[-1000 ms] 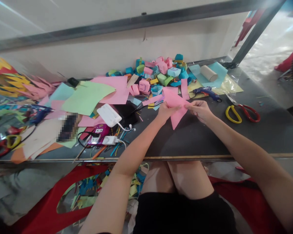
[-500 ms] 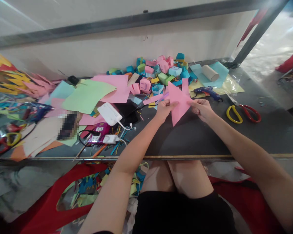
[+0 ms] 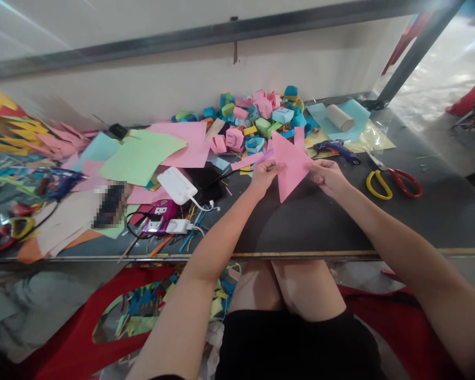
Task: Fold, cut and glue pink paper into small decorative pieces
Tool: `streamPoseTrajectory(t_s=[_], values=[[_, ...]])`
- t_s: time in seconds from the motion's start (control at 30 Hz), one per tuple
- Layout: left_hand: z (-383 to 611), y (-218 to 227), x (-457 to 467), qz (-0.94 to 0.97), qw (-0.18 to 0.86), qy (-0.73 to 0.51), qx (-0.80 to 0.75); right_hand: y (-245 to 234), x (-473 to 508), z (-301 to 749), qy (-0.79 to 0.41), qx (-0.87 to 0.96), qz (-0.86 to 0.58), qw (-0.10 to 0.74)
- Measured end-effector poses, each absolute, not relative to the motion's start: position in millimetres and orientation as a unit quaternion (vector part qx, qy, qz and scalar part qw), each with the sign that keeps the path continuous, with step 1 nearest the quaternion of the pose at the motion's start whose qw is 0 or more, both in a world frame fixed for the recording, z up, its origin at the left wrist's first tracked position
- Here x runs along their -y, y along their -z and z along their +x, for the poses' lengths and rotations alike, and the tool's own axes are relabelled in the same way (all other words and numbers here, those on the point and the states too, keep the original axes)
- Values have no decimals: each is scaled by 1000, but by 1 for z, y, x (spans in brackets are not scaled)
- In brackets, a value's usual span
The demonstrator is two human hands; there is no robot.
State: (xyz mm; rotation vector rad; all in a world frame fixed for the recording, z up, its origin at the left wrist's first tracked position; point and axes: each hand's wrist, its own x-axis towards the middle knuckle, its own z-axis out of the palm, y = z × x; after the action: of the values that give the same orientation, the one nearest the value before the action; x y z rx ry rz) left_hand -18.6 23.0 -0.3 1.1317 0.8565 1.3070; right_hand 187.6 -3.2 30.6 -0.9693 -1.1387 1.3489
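Note:
Between my hands, raised above the front half of the table, is a pink sheet of paper point(image 3: 291, 164) that looks like a folded triangle, one corner pointing down. My left hand point(image 3: 266, 174) pinches its left edge between thumb and fingers. At the right corner my right hand point(image 3: 328, 175) has thumb and fingers closed on the paper. Behind the sheet lies a heap of small folded paper pieces point(image 3: 264, 108) in pink, blue, green and yellow. A pink paper strip point(image 3: 299, 138) shows just past the sheet's upper right edge.
Right of my hands lie a blue glue gun point(image 3: 336, 149), scissors point(image 3: 393, 179) with yellow and red handles, and a cardboard tube point(image 3: 339, 118). On the left are a green paper sheet point(image 3: 142, 155), a white power bank point(image 3: 177, 184), a purple power strip point(image 3: 160, 215) and another pair of scissors point(image 3: 11, 232).
Almost nothing differs. The pink sheet has turned slightly, showing a flatter face, and the fingers of my left hand have shifted a little on its edge.

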Motion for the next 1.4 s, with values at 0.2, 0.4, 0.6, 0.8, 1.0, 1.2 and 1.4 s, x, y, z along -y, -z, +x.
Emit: streamPoseTrajectory(t_s=[0.2, 0.4, 0.6, 0.8, 1.0, 1.2, 1.4], values=[[-19, -4, -20, 471, 582, -559, -357, -37, 6, 184, -560, 468, -416, 542], [-20, -5, -19, 490, 578, -551, -352, -37, 7, 184, -564, 460, -418, 544], [-18, -9, -16, 504, 567, -550, -350, -34, 6, 186, -565, 462, -405, 550], [-18, -9, -16, 499, 578, -540, -354, -36, 7, 185, -554, 478, -413, 543], [-19, -4, -19, 486, 584, -550, -348, -34, 7, 184, -489, 518, -426, 558], [-19, -1, -21, 478, 573, -560, -360, -34, 8, 184, -375, 550, -458, 590], [-19, 3, -23, 491, 553, -573, -354, -26, 3, 184, -371, 528, -462, 609]])
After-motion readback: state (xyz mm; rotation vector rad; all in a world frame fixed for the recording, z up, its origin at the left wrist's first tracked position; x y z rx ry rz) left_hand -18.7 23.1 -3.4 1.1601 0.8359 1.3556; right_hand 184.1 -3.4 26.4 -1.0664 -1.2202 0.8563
